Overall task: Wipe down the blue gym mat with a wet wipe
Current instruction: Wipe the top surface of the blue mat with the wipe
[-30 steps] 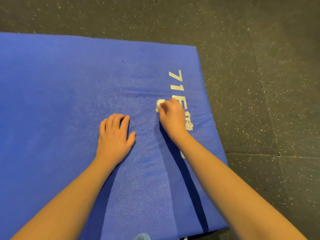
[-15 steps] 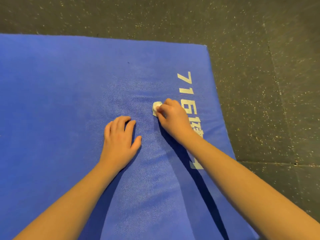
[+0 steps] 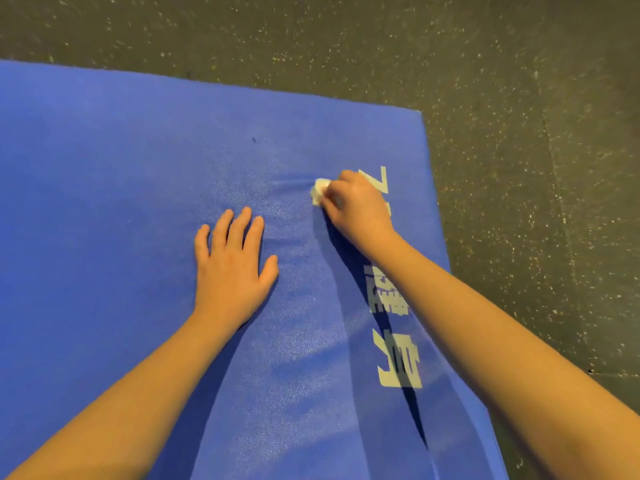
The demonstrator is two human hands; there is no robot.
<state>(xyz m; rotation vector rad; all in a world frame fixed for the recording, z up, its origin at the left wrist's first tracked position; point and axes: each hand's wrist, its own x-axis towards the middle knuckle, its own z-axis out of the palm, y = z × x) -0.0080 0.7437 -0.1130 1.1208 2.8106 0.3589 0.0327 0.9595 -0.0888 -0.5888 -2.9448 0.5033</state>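
Blue padded gym mat (image 3: pixel 121 202): lies flat on a dark speckled rubber floor (image 3: pixel 519 168), far right corner in view. The left and near sides are cut off by the frame, so the long axis cannot be told.

Small white crumpled wet wipe (image 3: pixel 319 190): on the mat near its right edge, mostly hidden under the fingers.

Right hand (image 3: pixel 358 206): fingers curled round the wipe, pressing it on the mat.

Left hand (image 3: pixel 230 268): flat on the mat, fingers straight and slightly spread.

White printed lettering (image 3: pixel 398 362): runs along the right edge. A "7" reads at the far end; the rest is partly covered by the right forearm and illegible.
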